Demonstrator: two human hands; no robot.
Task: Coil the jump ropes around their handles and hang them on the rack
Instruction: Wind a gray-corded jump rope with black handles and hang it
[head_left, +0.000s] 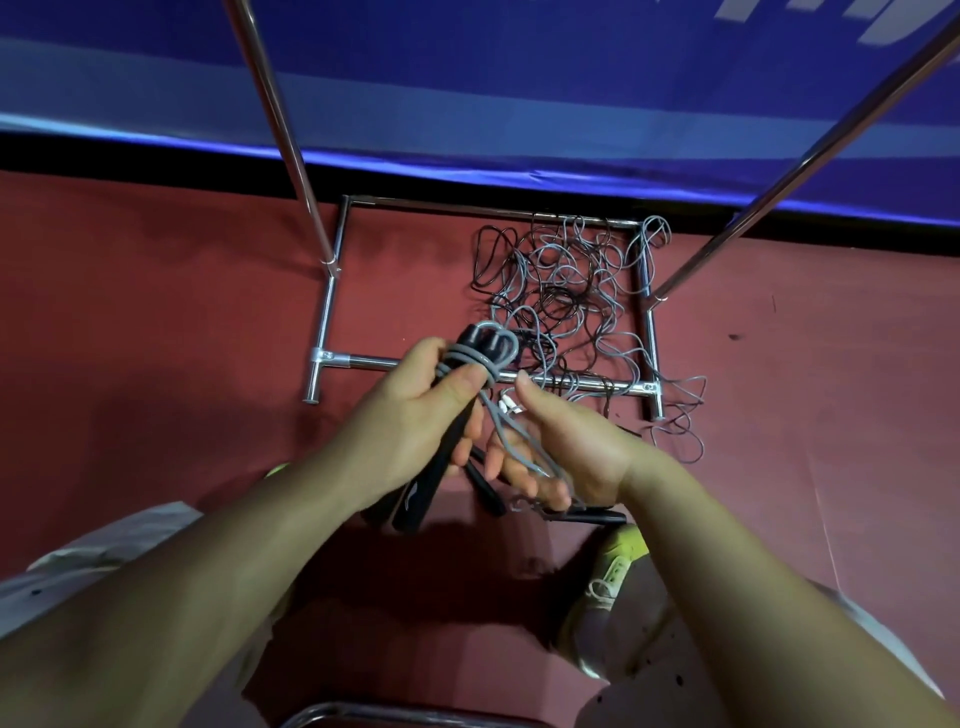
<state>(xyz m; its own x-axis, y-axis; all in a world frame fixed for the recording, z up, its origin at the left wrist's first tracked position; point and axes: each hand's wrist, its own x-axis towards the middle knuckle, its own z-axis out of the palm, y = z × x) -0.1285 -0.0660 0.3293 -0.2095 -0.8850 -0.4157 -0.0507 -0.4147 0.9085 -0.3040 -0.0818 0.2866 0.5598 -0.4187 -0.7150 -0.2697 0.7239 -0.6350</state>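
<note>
My left hand (415, 410) grips a pair of black jump-rope handles (441, 467) held together, tops pointing away from me. Grey rope (480, 353) is wound a few turns around their upper ends. My right hand (561, 447) is beside them, palm up, with the loose grey rope (511, 444) running across its curled fingers. A tangled pile of grey and black ropes (566, 291) lies on the red floor inside the metal rack's base frame (332, 291). More black handles (592, 516) lie on the floor under my right hand.
Two chrome rack uprights (275, 119) (810, 156) rise on either side of the pile. A blue banner (467, 78) runs along the far edge of the red floor. My yellow-green shoe (618, 566) is below right. A chrome bar (332, 714) shows at the bottom edge.
</note>
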